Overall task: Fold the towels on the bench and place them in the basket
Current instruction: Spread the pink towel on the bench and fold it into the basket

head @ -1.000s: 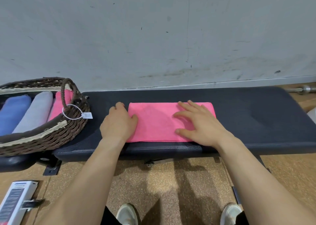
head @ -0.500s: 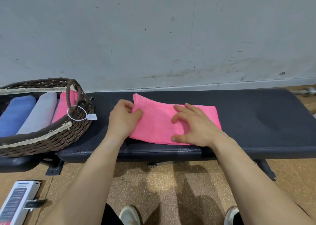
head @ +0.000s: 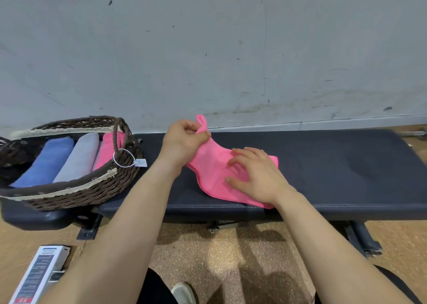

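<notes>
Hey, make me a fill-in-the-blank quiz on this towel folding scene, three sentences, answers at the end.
1. The left hand pinches a raised end of the ____ towel.
2. The right hand presses that towel onto the ____.
3. ____ folded towels lie in the basket.
Answers: pink; bench; three.

We see a bright pink towel [head: 215, 172] on our black bench [head: 335, 165]; the dark brown woven basket [head: 76, 195] holds a blue roll [head: 49, 160], a grey roll [head: 79, 158] and a pink roll [head: 107, 151].
</notes>
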`<action>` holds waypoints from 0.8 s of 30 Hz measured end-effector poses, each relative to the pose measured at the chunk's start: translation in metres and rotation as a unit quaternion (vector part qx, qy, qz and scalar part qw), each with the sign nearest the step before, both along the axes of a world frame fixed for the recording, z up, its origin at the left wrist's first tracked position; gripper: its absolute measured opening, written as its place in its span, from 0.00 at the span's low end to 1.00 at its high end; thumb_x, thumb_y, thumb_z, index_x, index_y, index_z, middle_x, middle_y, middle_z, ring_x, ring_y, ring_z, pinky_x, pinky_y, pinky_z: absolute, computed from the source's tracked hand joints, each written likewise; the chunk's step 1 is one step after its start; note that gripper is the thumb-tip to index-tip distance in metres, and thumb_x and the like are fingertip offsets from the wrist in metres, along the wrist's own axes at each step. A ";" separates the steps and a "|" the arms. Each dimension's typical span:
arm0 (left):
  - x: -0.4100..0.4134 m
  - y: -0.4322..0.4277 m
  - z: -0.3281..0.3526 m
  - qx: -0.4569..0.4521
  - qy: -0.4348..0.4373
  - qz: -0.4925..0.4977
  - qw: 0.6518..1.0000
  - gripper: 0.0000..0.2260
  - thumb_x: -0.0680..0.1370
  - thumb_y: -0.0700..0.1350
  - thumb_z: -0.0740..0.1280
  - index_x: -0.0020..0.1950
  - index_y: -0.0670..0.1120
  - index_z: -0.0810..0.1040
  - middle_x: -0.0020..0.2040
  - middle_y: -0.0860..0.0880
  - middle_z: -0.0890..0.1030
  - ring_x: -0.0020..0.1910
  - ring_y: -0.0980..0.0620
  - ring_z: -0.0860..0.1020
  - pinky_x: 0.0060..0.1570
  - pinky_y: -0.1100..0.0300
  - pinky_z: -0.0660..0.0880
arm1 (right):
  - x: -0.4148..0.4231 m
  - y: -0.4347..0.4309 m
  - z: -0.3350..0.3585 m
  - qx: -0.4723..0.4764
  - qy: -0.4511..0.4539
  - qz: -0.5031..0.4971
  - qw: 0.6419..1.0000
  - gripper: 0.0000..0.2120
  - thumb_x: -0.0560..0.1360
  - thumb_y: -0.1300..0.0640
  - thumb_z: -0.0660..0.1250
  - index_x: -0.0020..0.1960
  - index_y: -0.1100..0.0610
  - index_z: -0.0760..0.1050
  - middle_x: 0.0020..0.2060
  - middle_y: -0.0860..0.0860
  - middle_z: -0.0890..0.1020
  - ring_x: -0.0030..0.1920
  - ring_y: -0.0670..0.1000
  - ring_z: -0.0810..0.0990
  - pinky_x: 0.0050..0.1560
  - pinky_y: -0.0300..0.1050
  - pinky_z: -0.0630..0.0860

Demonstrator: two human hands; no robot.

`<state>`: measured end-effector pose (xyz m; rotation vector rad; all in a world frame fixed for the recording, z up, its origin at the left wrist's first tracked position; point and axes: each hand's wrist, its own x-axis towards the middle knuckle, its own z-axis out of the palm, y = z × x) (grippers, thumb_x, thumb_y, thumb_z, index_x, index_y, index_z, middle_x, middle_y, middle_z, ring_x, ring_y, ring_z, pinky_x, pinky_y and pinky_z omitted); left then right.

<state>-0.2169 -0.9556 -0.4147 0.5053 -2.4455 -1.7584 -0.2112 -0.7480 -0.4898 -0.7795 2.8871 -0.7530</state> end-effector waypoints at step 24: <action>0.015 0.148 -0.041 -0.330 -0.075 -0.142 0.930 0.08 0.74 0.48 0.69 0.52 0.54 0.77 0.50 0.54 0.81 0.48 0.49 0.79 0.43 0.57 0.73 | 0.020 0.083 0.006 -0.032 -0.141 -0.178 0.973 0.12 0.68 0.46 0.77 0.46 0.48 0.78 0.38 0.44 0.80 0.41 0.46 0.79 0.43 0.48 0.77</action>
